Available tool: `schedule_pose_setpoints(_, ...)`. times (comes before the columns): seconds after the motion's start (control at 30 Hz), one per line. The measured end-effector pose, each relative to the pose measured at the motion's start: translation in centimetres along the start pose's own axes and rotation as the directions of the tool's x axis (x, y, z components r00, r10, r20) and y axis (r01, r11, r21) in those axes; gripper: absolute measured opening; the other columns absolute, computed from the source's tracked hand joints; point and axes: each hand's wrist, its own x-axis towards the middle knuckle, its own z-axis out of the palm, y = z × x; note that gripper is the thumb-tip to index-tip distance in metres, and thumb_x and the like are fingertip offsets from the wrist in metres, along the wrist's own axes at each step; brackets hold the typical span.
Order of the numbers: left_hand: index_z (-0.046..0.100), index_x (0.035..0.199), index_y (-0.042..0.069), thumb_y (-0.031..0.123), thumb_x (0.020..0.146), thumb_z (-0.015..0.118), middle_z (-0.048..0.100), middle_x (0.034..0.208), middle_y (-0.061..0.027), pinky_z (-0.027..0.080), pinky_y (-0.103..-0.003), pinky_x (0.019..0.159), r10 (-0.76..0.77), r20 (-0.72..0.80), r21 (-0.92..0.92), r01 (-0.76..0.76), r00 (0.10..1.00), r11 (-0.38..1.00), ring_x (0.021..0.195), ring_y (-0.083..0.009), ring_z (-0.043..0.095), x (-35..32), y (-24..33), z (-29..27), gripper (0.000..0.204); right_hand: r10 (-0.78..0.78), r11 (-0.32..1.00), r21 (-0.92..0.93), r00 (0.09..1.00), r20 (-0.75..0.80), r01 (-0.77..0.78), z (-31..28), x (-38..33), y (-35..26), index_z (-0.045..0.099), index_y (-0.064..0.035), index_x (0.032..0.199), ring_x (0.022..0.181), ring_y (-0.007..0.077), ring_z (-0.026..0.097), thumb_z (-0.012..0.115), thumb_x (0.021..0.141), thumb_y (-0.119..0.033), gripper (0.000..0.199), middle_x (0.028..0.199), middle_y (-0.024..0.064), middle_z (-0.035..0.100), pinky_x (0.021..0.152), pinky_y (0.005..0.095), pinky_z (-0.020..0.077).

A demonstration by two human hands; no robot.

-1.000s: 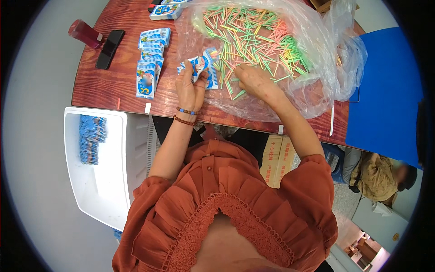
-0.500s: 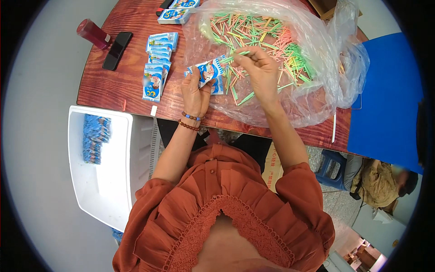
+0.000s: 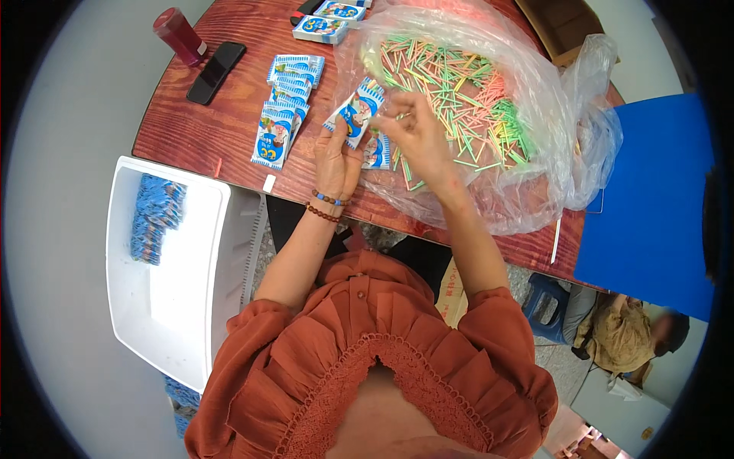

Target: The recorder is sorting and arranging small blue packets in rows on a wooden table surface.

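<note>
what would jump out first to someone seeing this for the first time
The heap of thin coloured sticks in a clear plastic bag at the far right of the red-brown wooden table draws the eye first. In front of it the left hand holds a blue and white packet up, with the right hand close beside it. A row of similar packets lies to the left, and a white bin stands below the table's edge.

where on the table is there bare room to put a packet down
Bare wood lies between the black phone and the row of blue packets, and along the near table edge. The plastic bag of sticks crowds the right side.
</note>
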Motion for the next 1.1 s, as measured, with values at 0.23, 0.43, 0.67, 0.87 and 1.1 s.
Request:
schedule_pose_setpoints(0.23,0.056,0.116,0.001,0.021,0.098,0.050,0.063,0.114,-0.0089,0.051,-0.038,0.090,-0.027,0.054,-0.018,0.028,0.998,0.999,0.105,-0.0195,0.060,-0.3,1.2,0.4,0.027,-0.255,0.967,0.004,0.966,-0.035,0.256,0.7,1.0,0.4,0.063,0.0018,0.090,0.073,0.0110,0.060,0.062,0.087,-0.009,0.011,0.086,0.0068,0.064,0.061,0.0248,0.0455)
schedule_pose_setpoints(0.43,0.052,0.121,0.000,0.029,0.100,0.045,0.059,0.121,-0.0103,0.041,-0.043,0.100,-0.020,0.159,-0.165,0.047,0.987,0.985,0.112,-0.0229,0.055,-0.1,2.3,-0.6,0.037,-0.662,0.712,-0.163,0.730,0.171,0.684,0.3,2.5,-0.6,0.066,0.0028,0.092,0.072,0.0181,0.062,0.062,0.083,0.000,0.010,0.085,0.0098,0.065,0.064,0.0261,0.0481)
schedule_pose_setpoints(0.67,0.054,0.120,-0.001,0.021,0.099,0.048,0.056,0.122,-0.0095,0.041,-0.034,0.097,0.185,0.038,0.092,-0.188,0.982,0.978,0.109,-0.0183,0.054,-1.5,5.6,-1.8,0.031,-0.389,0.919,0.118,0.912,0.128,0.375,3.6,3.6,-1.0,0.068,0.0015,0.091,0.069,0.0070,0.059,0.065,0.085,-0.004,0.008,0.078,0.0041,0.066,0.060,0.0215,0.0457)
schedule_pose_setpoints(0.87,0.051,0.126,-0.002,0.015,0.097,0.050,0.054,0.123,-0.0112,0.041,-0.032,0.093,0.640,-0.175,0.800,-0.271,0.748,0.536,0.107,-0.0219,0.053,-4.4,9.2,-7.4,0.034,-0.160,0.985,0.105,0.954,0.252,0.137,13.0,4.7,2.3,0.068,-0.0004,0.087,0.069,0.0191,0.064,0.064,0.086,-0.017,0.018,0.074,0.0095,0.066,0.059,0.0321,0.0475)
schedule_pose_setpoints(1.1,0.048,0.131,0.004,0.018,0.084,0.065,0.047,0.130,-0.0151,0.030,-0.045,0.101,0.498,0.327,0.846,-0.013,0.803,-0.534,0.120,-0.0334,0.043,-4.1,8.3,-7.0,0.051,-0.188,0.930,-0.288,0.970,0.154,0.226,12.5,5.5,3.0,0.068,-0.0047,0.090,0.077,0.0309,0.066,0.062,0.085,-0.030,0.027,0.085,0.0147,0.069,0.067,0.0404,0.0493)
